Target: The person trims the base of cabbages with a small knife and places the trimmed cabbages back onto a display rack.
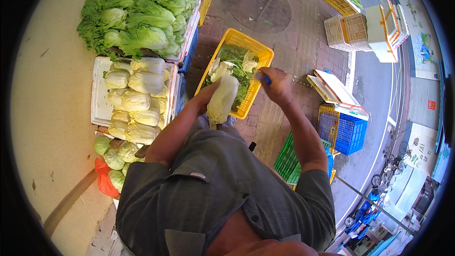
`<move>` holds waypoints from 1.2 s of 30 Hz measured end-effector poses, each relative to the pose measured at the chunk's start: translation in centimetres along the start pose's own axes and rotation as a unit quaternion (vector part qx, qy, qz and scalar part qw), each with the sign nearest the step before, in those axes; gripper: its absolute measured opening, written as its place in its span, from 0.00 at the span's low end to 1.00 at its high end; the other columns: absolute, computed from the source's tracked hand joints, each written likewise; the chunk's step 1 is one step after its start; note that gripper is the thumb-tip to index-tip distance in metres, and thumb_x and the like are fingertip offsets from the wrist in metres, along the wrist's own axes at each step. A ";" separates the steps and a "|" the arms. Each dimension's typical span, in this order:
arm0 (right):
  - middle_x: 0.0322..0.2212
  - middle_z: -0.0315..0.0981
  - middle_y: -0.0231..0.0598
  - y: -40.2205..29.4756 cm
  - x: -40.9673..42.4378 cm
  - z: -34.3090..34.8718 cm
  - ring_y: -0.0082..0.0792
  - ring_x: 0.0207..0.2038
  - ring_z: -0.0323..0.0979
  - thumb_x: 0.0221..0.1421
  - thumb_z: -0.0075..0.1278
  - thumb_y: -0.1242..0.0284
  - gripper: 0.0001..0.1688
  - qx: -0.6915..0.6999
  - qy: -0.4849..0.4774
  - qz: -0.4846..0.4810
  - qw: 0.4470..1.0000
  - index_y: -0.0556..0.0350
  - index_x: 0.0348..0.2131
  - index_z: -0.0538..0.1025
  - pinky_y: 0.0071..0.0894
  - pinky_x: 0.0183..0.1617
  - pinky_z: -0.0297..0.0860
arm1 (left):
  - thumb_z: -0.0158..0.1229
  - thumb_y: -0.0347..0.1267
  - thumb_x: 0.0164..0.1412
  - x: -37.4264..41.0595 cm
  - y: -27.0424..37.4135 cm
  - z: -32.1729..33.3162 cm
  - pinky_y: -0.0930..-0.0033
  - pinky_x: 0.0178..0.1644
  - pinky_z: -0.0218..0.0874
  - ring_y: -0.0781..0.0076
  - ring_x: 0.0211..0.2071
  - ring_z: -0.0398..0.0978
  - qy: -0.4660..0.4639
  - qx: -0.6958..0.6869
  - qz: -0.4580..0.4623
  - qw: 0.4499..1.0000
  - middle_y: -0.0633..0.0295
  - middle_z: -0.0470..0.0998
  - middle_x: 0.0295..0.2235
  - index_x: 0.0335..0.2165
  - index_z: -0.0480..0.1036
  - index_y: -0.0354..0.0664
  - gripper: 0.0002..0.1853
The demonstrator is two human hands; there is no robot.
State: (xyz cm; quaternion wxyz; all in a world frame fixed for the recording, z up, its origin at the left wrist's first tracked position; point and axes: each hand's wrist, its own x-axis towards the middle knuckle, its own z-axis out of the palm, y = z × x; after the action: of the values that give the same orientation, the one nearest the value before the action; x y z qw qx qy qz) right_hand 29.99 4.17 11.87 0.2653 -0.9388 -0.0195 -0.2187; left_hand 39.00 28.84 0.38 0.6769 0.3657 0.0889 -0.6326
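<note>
A pale napa cabbage (223,99) rests in my left hand (209,94), whose fingers are mostly hidden behind it. My right hand (277,84) is closed around a small tool with a blue handle (267,79); its working end is blurred, so its kind is unclear. Both hands are above a yellow plastic crate (263,55). Inside the crate lie loose green leaves (233,55) and cut pale cabbage leaves (221,70). The right hand is at the crate's right side, apart from the cabbage.
On my left, a foam box (100,96) holds stacked napa cabbages (144,82). Beyond it are piled lettuces (149,17); nearer are round cabbages (114,159) and a red plastic bag (103,177). Right stand a green crate (288,158), a blue crate (350,133) and foam lids (339,90).
</note>
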 end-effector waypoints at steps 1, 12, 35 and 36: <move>0.23 0.76 0.44 0.2 -0.1 -0.2 0.37 0.23 0.75 0.50 0.59 0.72 0.13 -0.016 0.038 0.048 0.998 0.59 0.36 0.76 0.33 0.28 0.70 | 0.50 0.53 0.63 0.1 -0.2 -1.1 0.63 0.45 0.71 0.69 0.43 0.76 -0.022 -0.019 0.011 1.000 0.60 0.75 0.46 0.56 0.65 0.42 0.32; 0.16 0.69 0.39 -8.1 -1.9 5.4 0.26 0.20 0.66 0.52 0.60 0.64 0.18 0.200 -0.055 0.412 0.887 0.64 0.27 0.75 0.32 0.25 0.63 | 0.62 0.36 0.56 0.4 0.8 2.0 0.65 0.46 0.69 0.68 0.42 0.74 0.030 0.109 0.230 0.967 0.57 0.74 0.44 0.56 0.60 0.38 0.32; 0.25 0.72 0.30 -7.7 -0.9 4.6 0.20 0.28 0.67 0.55 0.59 0.72 0.17 0.215 0.014 0.321 0.922 0.64 0.42 0.76 0.22 0.34 0.66 | 0.58 0.60 0.51 -1.6 1.2 -0.1 0.54 0.51 0.68 0.57 0.48 0.74 -0.185 -0.051 0.106 0.976 0.49 0.72 0.50 0.60 0.58 0.41 0.47; 0.25 0.72 0.30 -7.8 -0.4 5.1 0.19 0.28 0.66 0.56 0.57 0.74 0.14 0.215 0.023 0.289 0.933 0.64 0.41 0.76 0.22 0.33 0.66 | 0.58 0.56 0.54 -2.3 1.2 0.8 0.58 0.49 0.70 0.60 0.45 0.76 -0.154 -0.068 0.088 0.982 0.50 0.74 0.47 0.57 0.62 0.37 0.42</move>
State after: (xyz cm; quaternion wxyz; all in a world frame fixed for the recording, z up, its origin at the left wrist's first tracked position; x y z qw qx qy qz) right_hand 30.47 13.53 11.62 0.5130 -0.8193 0.2116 -0.1446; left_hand 39.38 30.05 2.74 0.7587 0.2237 -0.0060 -0.6118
